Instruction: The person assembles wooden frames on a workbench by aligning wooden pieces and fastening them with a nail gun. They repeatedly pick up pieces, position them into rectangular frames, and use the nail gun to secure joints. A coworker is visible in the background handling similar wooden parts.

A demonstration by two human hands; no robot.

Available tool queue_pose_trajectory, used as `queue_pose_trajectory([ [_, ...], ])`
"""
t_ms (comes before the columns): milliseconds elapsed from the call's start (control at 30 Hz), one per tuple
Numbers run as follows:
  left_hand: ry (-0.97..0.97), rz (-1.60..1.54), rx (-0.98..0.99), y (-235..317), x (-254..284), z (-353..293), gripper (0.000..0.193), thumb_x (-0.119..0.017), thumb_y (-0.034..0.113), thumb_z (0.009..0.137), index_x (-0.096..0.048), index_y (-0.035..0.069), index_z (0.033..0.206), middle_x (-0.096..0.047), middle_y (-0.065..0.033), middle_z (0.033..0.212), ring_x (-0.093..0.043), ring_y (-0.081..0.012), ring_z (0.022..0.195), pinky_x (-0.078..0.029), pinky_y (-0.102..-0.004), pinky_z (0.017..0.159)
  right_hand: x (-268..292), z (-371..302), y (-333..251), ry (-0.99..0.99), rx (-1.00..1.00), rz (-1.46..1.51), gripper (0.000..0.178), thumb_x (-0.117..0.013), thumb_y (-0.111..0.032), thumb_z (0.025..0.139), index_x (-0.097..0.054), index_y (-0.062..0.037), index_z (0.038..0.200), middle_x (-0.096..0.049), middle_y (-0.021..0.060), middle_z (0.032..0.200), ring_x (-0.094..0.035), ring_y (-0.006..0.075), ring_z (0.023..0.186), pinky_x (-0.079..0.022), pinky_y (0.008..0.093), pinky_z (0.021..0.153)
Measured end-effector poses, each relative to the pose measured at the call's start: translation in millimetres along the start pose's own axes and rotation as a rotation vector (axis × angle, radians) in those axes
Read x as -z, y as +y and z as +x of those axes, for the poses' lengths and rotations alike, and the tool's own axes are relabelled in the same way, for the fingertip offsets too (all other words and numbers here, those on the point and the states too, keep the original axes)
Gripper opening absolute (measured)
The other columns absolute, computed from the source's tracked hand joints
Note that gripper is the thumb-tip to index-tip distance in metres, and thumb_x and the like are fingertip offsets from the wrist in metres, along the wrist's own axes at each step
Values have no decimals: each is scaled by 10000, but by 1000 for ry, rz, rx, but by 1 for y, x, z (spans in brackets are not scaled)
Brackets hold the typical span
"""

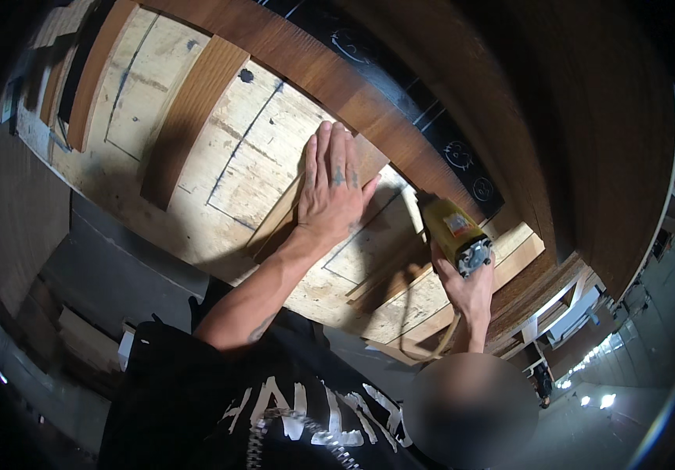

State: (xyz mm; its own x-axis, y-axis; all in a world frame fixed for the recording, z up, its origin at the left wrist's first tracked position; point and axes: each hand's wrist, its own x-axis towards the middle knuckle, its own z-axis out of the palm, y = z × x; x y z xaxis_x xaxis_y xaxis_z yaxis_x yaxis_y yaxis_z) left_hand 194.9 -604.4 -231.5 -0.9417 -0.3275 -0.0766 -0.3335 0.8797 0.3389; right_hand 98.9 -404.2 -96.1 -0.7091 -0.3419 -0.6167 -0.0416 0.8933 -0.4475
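Observation:
My left hand (330, 188) lies flat, fingers stretched out, on a brown wooden slat (370, 159). This slat rests across a pale plywood panel (236, 141), its far end against a long brown wooden rail (306, 55). To the right, my right hand (467, 294) is closed around the handle of a yellow air nail gun (456, 227). The gun's nose points toward the rail, and I cannot tell whether it touches the wood. A tan hose (443, 337) hangs below that hand.
Another brown slat (189, 117) crosses the plywood at left, among drawn dark lines. Beyond the rail runs a black strip (400, 86) with chalk marks. A large dark wooden panel (588, 117) rises on the right. A pale strip (510, 262) lies by the gun.

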Motion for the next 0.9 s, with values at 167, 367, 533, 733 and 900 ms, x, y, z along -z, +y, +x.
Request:
queue_pose_trajectory([
  [167, 72, -97, -45, -9, -6, -4, 716, -575, 320, 989, -342, -205, 1417, -348, -383, 1489, -294, -520, 1453, -231, -594, 1218, -16, 35, -55, -48, 17, -166, 422, -827, -187, 724, -712, 4, 1082, -742, 180, 908, -709, 338, 824, -535, 415, 828],
  [367, 124, -126, -19, -7, -7, -1, 675, -567, 317, 996, -388, -204, 1386, -399, -370, 1456, -341, -519, 1429, -267, -605, 1204, -23, 43, -35, -15, 221, -235, 426, -827, -176, 726, -691, -18, 1098, -737, 145, 899, -710, 328, 811, -548, 420, 800],
  [533, 178, -75, -47, -10, -9, 1, 633, -577, 316, 994, -466, -212, 1325, -428, -372, 1429, -390, -520, 1400, -347, -604, 1165, -25, 45, -46, -32, 213, -214, 436, -833, -174, 720, -673, -23, 1096, -734, 154, 897, -718, 308, 751, -563, 384, 722],
  [733, 198, -147, -32, -8, -8, 1, 605, -617, 277, 971, -489, -213, 1301, -457, -370, 1398, -441, -516, 1357, -403, -594, 1129, -25, 44, -48, -47, 200, -203, 444, -831, -158, 712, -665, -5, 1094, -729, 177, 883, -719, 318, 736, -566, 393, 729],
  [900, 204, -113, -36, -9, -6, 3, 600, -637, 265, 958, -496, -210, 1296, -451, -358, 1400, -439, -508, 1359, -409, -591, 1123, -26, 43, -48, -45, 206, -249, 455, -813, -122, 688, -659, 24, 1091, -729, 186, 889, -728, 312, 751, -574, 399, 766],
])
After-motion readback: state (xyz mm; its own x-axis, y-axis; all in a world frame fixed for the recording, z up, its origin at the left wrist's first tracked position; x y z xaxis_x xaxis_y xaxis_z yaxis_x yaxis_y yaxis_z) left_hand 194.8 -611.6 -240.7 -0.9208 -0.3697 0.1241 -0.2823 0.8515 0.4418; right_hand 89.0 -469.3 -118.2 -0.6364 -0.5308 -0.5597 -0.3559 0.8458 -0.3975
